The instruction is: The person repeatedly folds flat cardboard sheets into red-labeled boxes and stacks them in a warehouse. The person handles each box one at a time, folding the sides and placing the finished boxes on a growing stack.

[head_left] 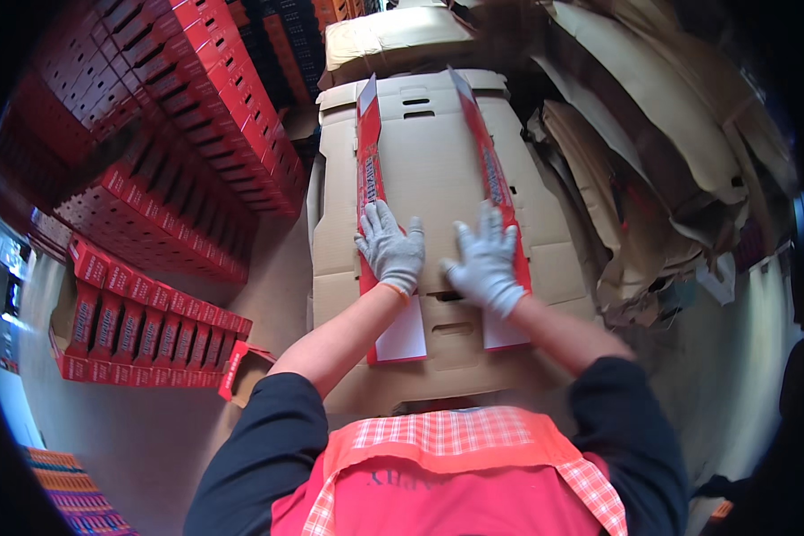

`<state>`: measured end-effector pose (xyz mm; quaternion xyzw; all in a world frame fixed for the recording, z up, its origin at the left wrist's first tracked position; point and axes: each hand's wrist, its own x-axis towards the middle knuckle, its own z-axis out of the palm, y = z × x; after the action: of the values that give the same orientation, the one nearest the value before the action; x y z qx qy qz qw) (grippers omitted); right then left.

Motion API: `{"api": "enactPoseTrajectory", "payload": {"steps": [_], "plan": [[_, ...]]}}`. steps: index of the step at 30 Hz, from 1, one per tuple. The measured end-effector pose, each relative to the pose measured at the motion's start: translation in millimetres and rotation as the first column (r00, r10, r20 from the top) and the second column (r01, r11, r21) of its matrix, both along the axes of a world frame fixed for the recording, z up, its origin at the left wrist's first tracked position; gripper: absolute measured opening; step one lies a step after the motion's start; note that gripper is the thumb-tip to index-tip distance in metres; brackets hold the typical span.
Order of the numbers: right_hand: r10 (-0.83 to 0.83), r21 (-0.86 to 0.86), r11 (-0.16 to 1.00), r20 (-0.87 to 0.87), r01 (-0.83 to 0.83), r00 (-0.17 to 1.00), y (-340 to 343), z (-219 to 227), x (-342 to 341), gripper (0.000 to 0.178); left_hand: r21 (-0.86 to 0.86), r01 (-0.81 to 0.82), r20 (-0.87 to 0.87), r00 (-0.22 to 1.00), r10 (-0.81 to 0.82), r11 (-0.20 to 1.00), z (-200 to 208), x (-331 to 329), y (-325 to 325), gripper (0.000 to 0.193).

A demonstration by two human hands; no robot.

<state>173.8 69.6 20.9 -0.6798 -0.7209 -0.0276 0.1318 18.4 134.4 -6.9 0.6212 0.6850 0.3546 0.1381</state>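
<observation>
A large flat brown cardboard sheet (433, 179) with slots and cut-outs lies in front of me, seemingly on top of others. Along it run two long red printed cardboard strips, the left strip (369, 161) and the right strip (487, 152), with white showing at their ends. My left hand (391, 248), in a grey-white glove, rests flat on the left strip, its fingers spread. On the inner edge of the right strip lies my gloved right hand (489, 261), fingers apart and slightly blurred. Neither hand grips anything.
Tall stacks of red boxes (232, 80) rise at the left. A row of open red boxes (143, 326) stands nearer, beside a single small red box (244, 371). Large brown cardboard pieces (652, 116) lean at the right. Orange and purple boxes (76, 491) show at lower left.
</observation>
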Motion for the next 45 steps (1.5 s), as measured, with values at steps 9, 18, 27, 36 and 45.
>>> {"api": "enactPoseTrajectory", "payload": {"steps": [9,18,27,36,45], "plan": [[0.391,0.471,0.771,0.182,-0.429,0.902,-26.4,49.4,179.5,0.048,0.285,0.8,-0.71,0.546,-0.444,0.528,24.6,-217.8,-43.3,0.056],[0.793,0.116,0.609,-0.05,-0.785,0.608,-1.7,109.6,127.1,0.058,0.272,0.653,-0.229,0.757,-0.611,0.707,114.6,-145.6,-14.6,0.017],[0.587,0.277,0.808,-0.308,-0.52,0.748,-9.5,164.1,123.1,0.063,0.281,0.649,-0.38,0.752,-0.539,0.707,186.8,-110.2,-25.0,0.021],[0.362,-0.666,0.394,-0.521,-0.634,0.773,-105.3,174.7,89.9,0.051,-0.636,0.772,0.166,0.107,-0.98,-0.023,163.0,-114.7,-127.5,0.062],[0.586,-0.245,0.723,-0.278,-0.646,0.761,-45.1,129.3,120.5,0.056,-0.614,0.626,-0.225,0.445,-0.867,0.481,158.6,-123.9,-63.1,0.041]]}}
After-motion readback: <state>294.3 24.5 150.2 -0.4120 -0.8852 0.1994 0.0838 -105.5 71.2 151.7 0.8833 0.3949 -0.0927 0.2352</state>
